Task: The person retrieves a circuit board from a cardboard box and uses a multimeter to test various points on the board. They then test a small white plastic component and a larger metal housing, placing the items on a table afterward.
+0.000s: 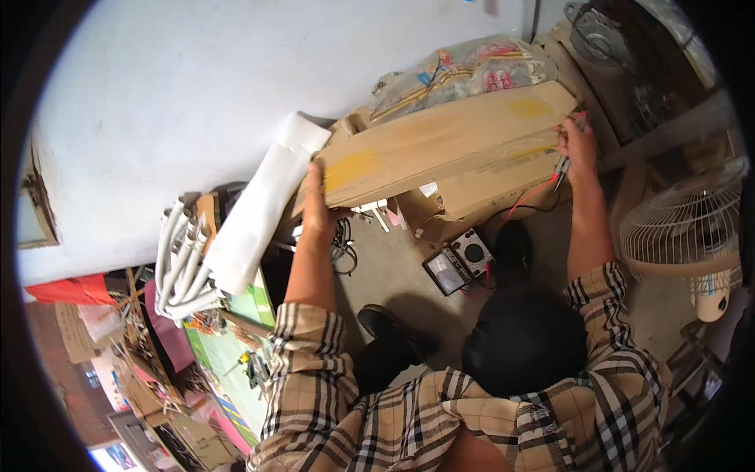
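A long piece of brown cardboard [440, 145] with yellow smears stretches between my two hands. My left hand [316, 206] grips its left end, thumb on top and the other fingers mostly hidden beneath. At the right end, my right hand [579, 149] is closed at the cardboard's edge. It also holds the test leads [561, 169], one red and one black, with a red part showing above the fingers. Their wires run down towards an analog multimeter [458, 263] with a dial, which lies on the floor between my feet.
Against the wall sits a clear plastic bag [472, 75] of goods. White foam wrap [263, 208] and white curved tubes [185, 259] stand at left, above a cluttered green surface [228, 370]. A fan [684, 228] is at right. An open cardboard box [495, 189] lies below the held piece.
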Tool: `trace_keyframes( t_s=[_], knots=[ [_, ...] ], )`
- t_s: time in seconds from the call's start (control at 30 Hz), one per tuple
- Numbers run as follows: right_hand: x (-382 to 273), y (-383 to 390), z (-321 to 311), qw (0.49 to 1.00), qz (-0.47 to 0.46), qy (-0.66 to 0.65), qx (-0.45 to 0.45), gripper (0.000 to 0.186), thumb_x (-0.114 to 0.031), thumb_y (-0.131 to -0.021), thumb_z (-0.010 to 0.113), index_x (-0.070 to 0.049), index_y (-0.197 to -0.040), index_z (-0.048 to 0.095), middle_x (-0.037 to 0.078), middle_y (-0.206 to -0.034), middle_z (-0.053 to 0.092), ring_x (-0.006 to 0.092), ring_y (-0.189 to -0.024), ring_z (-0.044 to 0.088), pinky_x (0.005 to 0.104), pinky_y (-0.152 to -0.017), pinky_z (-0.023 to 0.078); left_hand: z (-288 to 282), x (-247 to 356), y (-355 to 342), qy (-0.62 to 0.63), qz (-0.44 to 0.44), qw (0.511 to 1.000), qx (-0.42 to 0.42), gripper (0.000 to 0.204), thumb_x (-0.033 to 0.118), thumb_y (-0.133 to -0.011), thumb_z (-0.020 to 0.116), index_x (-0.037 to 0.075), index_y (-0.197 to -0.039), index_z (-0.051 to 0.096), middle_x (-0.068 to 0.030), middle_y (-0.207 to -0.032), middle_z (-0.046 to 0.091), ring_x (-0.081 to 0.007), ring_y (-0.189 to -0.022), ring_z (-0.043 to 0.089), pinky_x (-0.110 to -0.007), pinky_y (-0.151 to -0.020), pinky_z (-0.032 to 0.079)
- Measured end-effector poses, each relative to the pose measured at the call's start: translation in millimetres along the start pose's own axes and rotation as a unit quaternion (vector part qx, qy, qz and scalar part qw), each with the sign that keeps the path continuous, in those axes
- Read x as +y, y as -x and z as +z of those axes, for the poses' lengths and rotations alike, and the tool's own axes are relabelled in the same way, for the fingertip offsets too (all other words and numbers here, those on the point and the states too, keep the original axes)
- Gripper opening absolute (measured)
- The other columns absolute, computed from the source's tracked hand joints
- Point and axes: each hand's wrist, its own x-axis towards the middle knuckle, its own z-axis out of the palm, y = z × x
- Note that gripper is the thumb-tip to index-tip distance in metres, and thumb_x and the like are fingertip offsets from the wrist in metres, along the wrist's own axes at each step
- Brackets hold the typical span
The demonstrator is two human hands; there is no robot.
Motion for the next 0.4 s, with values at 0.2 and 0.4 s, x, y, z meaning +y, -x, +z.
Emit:
trace_keyframes(
  t_s=[0.2,0.4],
  knots=[
    [-12.1,-10.7,-5.7,0.999,0.008,0.049,-0.021,0.013,-0.016,-0.091,0.057,-0.007,-0.1,0.056,0.005,-0.082,0.063,0.0077,-0.058,0.048,0.0247,-0.045,0.034,36.0,-70.1,-21.4,0.124,-0.065,0.989,-0.05,0.072,0.074,-0.085,0.038,0.012,-0.12,0.053,-0.008,-0.098,0.063,-0.0201,-0.074,0.06,-0.033,-0.051,0.046],
    [-12.3,-16.1,-9.6,0.999,0.022,0.038,-0.016,0.027,-0.017,-0.09,0.062,-0.008,-0.114,0.056,0.005,-0.085,0.062,0.0106,-0.058,0.047,0.0284,-0.046,0.036,25.8,-68.6,-32.1,0.12,-0.089,0.986,-0.069,0.067,0.07,-0.086,0.041,0.013,-0.12,0.053,-0.0084,-0.098,0.065,-0.023,-0.077,0.062,-0.035,-0.048,0.045]
  ],
)
